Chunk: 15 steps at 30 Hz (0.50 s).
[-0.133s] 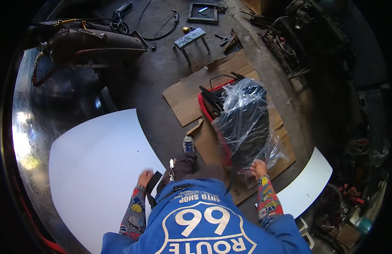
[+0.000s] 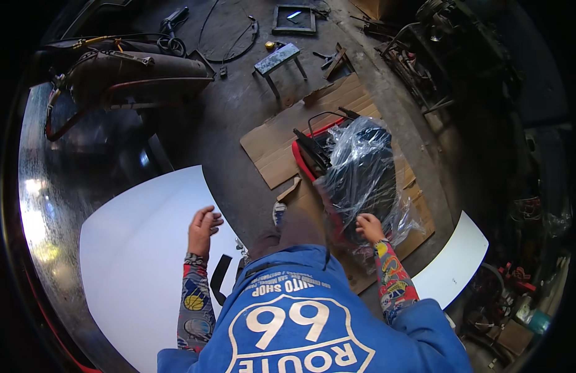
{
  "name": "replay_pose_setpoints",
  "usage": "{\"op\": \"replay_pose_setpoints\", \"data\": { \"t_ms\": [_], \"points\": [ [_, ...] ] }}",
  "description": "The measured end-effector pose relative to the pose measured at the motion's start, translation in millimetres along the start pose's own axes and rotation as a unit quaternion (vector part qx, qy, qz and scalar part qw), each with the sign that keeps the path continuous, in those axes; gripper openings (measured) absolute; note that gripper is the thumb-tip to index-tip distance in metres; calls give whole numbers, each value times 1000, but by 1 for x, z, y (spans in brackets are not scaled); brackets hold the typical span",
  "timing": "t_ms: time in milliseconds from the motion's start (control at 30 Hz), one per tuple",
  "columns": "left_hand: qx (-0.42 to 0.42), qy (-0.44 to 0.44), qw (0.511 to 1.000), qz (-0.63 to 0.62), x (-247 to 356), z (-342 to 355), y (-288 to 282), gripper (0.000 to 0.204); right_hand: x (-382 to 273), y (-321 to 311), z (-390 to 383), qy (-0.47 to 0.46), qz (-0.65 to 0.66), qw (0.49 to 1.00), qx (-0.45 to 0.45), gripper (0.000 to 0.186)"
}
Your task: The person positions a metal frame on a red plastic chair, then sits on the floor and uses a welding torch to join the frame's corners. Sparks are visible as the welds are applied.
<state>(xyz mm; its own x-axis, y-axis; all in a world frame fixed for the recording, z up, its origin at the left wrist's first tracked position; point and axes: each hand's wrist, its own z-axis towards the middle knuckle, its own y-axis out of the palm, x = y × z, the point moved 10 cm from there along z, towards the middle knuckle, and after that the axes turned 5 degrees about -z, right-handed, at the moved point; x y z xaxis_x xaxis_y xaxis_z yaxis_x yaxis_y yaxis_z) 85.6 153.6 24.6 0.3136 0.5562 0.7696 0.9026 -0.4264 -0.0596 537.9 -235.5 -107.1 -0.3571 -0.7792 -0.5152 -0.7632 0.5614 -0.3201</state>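
Observation:
My left hand (image 2: 204,231) is raised over a large white curved panel (image 2: 139,248), fingers loosely bent and apart, with nothing in them. My right hand (image 2: 370,228) is at the near end of what looks like a vehicle seat (image 2: 369,161), dark with a red edge and metal rails. Its fingers are half bent and apart, and I see nothing held; whether they touch the clear plastic film (image 2: 344,186) draped over the seat I cannot tell. Under the seat lies flattened cardboard (image 2: 269,155).
A smaller white panel (image 2: 452,267) lies at the right. Farther off stand a low metal stool (image 2: 277,59) and a square frame (image 2: 294,20). A rusty tank (image 2: 139,78) lies at the far left. Dark metal equipment (image 2: 418,62) and clutter line the right side.
My left hand has moved forward, away from my side and a dark strap there. My right hand has shifted slightly left and forward, its fingers loosening. The view has shifted a little.

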Motion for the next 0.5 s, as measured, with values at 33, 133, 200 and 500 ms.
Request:
{"op": "replay_pose_setpoints", "data": {
  "t_ms": [33, 133, 200, 500],
  "points": [
    [-21, 67, 997, -41, 34, 0, 2, 45, -28, 17, -2, -24, -27, 999, -12, 34],
    [40, 23, 999, 4, 54, 3, -36, 39, -82, 87, 26, -14, -36, 998, -43, 33],
    [34, -37, 994, 100, 14, 8, -43, 40, -90, 89, 37, -11, -34, 999, -31, 32],
    [-78, -88, 964, 237, -86, 128, -113, 41, -14, 113, 34, 194, -175, 962, -77, 36]
  ]
}}
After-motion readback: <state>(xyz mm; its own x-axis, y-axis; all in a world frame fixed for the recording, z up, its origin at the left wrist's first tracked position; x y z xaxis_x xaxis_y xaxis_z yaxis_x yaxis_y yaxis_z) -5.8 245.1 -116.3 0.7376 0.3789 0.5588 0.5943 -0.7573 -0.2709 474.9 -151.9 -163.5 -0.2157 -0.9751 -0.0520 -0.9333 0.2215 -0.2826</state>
